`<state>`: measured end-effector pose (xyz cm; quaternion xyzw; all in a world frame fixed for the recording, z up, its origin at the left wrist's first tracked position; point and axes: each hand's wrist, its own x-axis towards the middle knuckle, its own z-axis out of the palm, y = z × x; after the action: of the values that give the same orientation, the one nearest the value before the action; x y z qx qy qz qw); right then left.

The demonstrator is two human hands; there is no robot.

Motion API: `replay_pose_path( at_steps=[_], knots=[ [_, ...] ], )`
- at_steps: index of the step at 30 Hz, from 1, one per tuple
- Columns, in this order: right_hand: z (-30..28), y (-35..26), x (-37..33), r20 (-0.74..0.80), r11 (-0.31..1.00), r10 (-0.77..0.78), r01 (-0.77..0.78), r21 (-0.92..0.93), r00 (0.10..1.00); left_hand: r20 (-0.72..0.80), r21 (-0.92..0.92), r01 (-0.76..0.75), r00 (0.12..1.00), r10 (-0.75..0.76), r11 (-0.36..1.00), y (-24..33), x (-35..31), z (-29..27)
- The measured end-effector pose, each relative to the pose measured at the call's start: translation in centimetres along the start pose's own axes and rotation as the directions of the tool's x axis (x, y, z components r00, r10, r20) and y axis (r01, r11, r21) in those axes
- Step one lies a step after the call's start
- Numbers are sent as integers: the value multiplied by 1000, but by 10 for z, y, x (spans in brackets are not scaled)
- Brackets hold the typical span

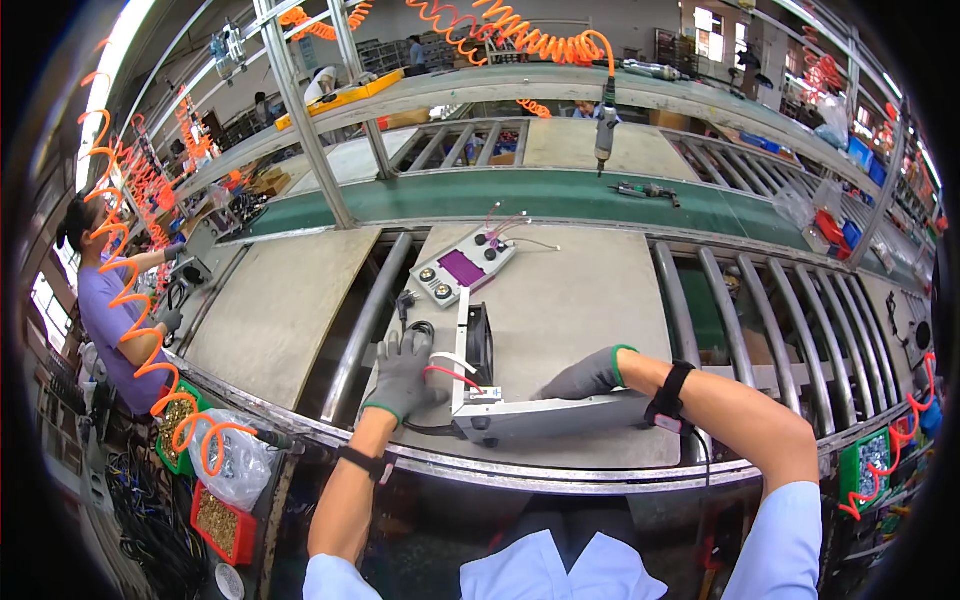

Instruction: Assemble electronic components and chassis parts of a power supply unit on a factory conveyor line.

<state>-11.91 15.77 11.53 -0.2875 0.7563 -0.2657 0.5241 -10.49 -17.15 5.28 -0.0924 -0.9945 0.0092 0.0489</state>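
An open grey metal casing [560, 418] sits on a pale board near the front edge, with a black fan [480, 340] and red and white wires at its left end. My left hand [403, 375], in a grey glove, lies spread beside that end, by a coiled black power cord [422, 328]. My right hand [585, 378], gloved too, is at the casing's long wall with fingers together on it; the wall hides part of them. Beyond lies a grey front panel [462, 263] with knobs, a purple window, round sockets and loose wire leads.
Metal rollers [785, 320] flank the pale board [600, 290]. A green belt [450, 195] runs behind. A power screwdriver [606, 125] hangs from an orange coiled hose; another tool [648, 192] lies on the belt. Screw bins [222, 525] stand front left. A co-worker [120, 310] works at left.
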Motion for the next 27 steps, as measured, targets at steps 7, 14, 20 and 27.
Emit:
replay_pose_path(
  at_steps=[7, 14, 20, 27],
  knots=[
    [-13, 10, 34, 80, 967, -12, 32, -254, 997, 27, -284, 114, 993, -111, 952, -18, -98, -29],
    [-13, -29, 40, -255, 877, 207, -295, -380, 945, 20, -280, 353, 932, -363, 893, -38, -79, 0],
    [-14, -8, 55, -312, 860, -3, -157, -486, 950, -12, -181, 203, 978, -208, 962, -36, -39, 11],
    [-14, -32, 40, -412, 661, 118, -381, -647, 904, -79, -110, 96, 991, -105, 989, -35, -34, 15]
  ],
)
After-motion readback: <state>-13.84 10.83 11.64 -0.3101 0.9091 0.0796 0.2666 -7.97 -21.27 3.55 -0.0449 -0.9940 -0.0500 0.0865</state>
